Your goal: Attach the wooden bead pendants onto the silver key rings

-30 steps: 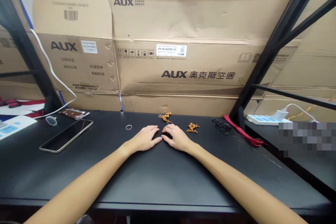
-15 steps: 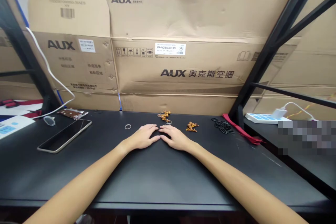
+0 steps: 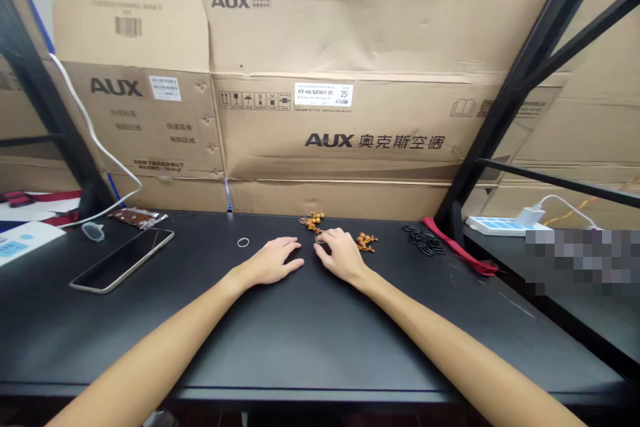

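My left hand (image 3: 274,260) rests on the black tabletop (image 3: 300,333), palm down, with thumb and fingers apart and nothing in it. To its left lies a thin silver ring (image 3: 243,242). My right hand (image 3: 341,255) is arched, its thumb apart from the bent fingers. Its fingertips are at a second silver ring (image 3: 318,239), partly covered by the hand; whether they touch it I cannot tell. Just beyond lies a cluster of brown beads (image 3: 313,219). Another brown bead cluster (image 3: 367,241) sits right of my right hand, partly hidden by it.
A phone (image 3: 123,260) lies at left, with glasses (image 3: 93,231) and a brown packet (image 3: 137,217) behind it. At right are black loops (image 3: 424,240), a red strap (image 3: 460,250) and a power strip (image 3: 500,225). Cardboard (image 3: 375,173) stands along the back; black posts (image 3: 505,107) flank the table.
My right hand has shifted slightly right and forward, away from my left hand, and its fingers are more bent over the ring. The left hand stays almost in place.
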`<state>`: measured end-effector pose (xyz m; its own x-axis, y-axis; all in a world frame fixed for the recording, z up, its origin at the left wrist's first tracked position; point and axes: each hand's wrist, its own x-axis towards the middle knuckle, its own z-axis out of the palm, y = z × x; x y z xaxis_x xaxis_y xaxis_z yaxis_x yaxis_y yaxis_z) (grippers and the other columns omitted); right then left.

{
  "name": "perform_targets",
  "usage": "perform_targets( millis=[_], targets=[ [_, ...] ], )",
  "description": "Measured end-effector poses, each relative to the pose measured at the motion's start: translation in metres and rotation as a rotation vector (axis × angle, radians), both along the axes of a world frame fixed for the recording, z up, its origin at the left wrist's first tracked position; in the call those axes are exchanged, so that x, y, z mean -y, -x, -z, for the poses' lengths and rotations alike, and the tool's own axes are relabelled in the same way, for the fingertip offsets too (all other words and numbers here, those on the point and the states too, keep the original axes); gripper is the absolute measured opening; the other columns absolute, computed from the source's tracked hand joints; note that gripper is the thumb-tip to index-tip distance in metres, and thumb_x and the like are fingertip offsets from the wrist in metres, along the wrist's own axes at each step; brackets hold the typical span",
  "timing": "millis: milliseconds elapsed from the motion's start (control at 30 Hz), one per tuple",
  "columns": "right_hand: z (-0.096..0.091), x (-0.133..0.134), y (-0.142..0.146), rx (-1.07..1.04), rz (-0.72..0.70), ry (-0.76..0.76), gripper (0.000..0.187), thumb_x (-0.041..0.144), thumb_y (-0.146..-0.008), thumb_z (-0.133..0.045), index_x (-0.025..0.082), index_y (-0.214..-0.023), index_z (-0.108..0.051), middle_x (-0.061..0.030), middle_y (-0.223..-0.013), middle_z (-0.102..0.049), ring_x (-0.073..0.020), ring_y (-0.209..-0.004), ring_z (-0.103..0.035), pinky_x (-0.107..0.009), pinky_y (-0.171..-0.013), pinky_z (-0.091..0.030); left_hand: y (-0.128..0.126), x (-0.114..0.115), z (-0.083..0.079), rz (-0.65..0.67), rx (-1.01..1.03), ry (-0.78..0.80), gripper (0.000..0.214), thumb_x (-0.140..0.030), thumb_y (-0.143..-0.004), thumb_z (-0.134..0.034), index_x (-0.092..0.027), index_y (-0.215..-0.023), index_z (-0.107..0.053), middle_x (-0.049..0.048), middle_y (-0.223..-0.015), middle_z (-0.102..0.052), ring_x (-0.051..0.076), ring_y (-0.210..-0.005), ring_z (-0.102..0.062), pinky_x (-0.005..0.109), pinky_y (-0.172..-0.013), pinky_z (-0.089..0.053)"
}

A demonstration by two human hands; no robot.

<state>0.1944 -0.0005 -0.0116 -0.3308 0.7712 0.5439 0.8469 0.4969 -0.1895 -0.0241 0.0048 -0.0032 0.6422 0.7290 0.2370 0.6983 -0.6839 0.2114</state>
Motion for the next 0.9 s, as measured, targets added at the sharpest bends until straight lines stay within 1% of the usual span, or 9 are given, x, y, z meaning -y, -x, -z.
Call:
perform_targets(
  millis=[67,133,333,400,467,533,667,733,900],
  targets=[
    [-0.001,-0.001,-0.001,0.014,0.092,0.007,0.02,0.028,-0.089,-0.051,0.018,-0.091,-0.067,-0.0103,-0.097,-0.068,-0.0235,-0.092,-0.057,-0.036,-0.082,-0.041,0.001,-0.001,0.002,0.003,0.01,-0.004,0.053,-0.053,-0.092,-0.038,-0.017,-0.13,-0.049,0.0131,-0.14,-0.046,0.026,-0.131,-0.04,0.041,-0.109,-0.031],
    [0.0,-0.001,0.0,0.038,0.103,0.034,0.019,0.027,-0.088,-0.051,0.018,-0.09,-0.068,-0.0101,-0.094,-0.069,-0.0228,-0.089,-0.058,-0.035,-0.081,-0.04,0.002,-0.002,0.004,0.005,0.027,-0.007,0.053,-0.053,-0.092,-0.039,-0.018,-0.13,-0.049,0.0125,-0.14,-0.046,0.026,-0.13,-0.04,0.041,-0.109,-0.031],
    [0.004,0.004,0.007,0.045,-0.246,0.063,0.02,0.024,-0.089,-0.049,0.02,-0.101,-0.064,-0.0061,-0.102,-0.068,-0.0206,-0.096,-0.057,-0.033,-0.084,-0.042,0.003,-0.001,0.006,0.028,0.077,-0.016,0.052,-0.05,-0.092,-0.04,-0.02,-0.135,-0.044,0.0107,-0.139,-0.047,0.025,-0.13,-0.041,0.04,-0.107,-0.033],
    [0.003,0.005,0.008,0.029,-0.273,0.06,0.02,0.023,-0.089,-0.048,0.02,-0.102,-0.064,-0.0057,-0.103,-0.068,-0.0201,-0.097,-0.057,-0.033,-0.084,-0.042,0.003,-0.002,0.005,0.027,0.067,-0.017,0.051,-0.05,-0.092,-0.039,-0.021,-0.133,-0.046,0.0107,-0.14,-0.046,0.025,-0.13,-0.04,0.041,-0.108,-0.032],
    [0.002,0.003,0.006,0.01,-0.198,0.04,0.019,0.023,-0.089,-0.048,0.02,-0.099,-0.063,-0.0059,-0.101,-0.068,-0.0208,-0.096,-0.056,-0.034,-0.084,-0.041,0.002,-0.001,0.004,0.019,0.045,-0.015,0.051,-0.051,-0.092,-0.039,-0.02,-0.131,-0.049,0.0114,-0.14,-0.045,0.026,-0.13,-0.04,0.042,-0.108,-0.032],
    [0.001,0.0,0.002,-0.001,-0.044,0.006,0.017,0.023,-0.088,-0.048,0.02,-0.097,-0.063,-0.008,-0.101,-0.067,-0.0229,-0.097,-0.055,-0.037,-0.085,-0.04,0.002,-0.001,0.002,0.014,0.031,-0.011,0.052,-0.052,-0.092,-0.039,-0.019,-0.132,-0.048,0.0117,-0.14,-0.045,0.026,-0.13,-0.04,0.042,-0.108,-0.032],
    [0.002,-0.003,-0.005,0.003,0.294,-0.027,0.026,0.032,-0.085,-0.055,0.016,-0.105,-0.06,-0.0175,-0.117,-0.057,-0.0345,-0.109,-0.045,-0.053,-0.09,-0.033,0.001,0.002,-0.001,0.015,0.04,-0.011,0.054,-0.053,-0.092,-0.038,-0.02,-0.134,-0.045,0.0112,-0.14,-0.045,0.025,-0.13,-0.041,0.041,-0.107,-0.033],
    [0.003,-0.002,-0.004,0.008,0.342,0.014,0.032,0.038,-0.084,-0.056,0.016,-0.107,-0.058,-0.0202,-0.121,-0.053,-0.0381,-0.113,-0.042,-0.057,-0.091,-0.031,0.001,0.002,-0.002,0.018,0.051,-0.02,0.053,-0.052,-0.092,-0.038,-0.021,-0.135,-0.044,0.0105,-0.141,-0.044,0.025,-0.13,-0.04,0.041,-0.107,-0.032],
    [0.007,0.003,0.007,0.016,0.273,0.099,0.034,0.043,-0.087,-0.052,0.018,-0.109,-0.057,-0.0179,-0.121,-0.053,-0.0337,-0.115,-0.042,-0.051,-0.093,-0.033,0.0,-0.006,0.0,0.037,0.025,-0.025,0.056,-0.054,-0.091,-0.039,-0.024,-0.137,-0.041,0.0088,-0.146,-0.038,0.027,-0.134,-0.034,0.045,-0.109,-0.028]
  ],
)
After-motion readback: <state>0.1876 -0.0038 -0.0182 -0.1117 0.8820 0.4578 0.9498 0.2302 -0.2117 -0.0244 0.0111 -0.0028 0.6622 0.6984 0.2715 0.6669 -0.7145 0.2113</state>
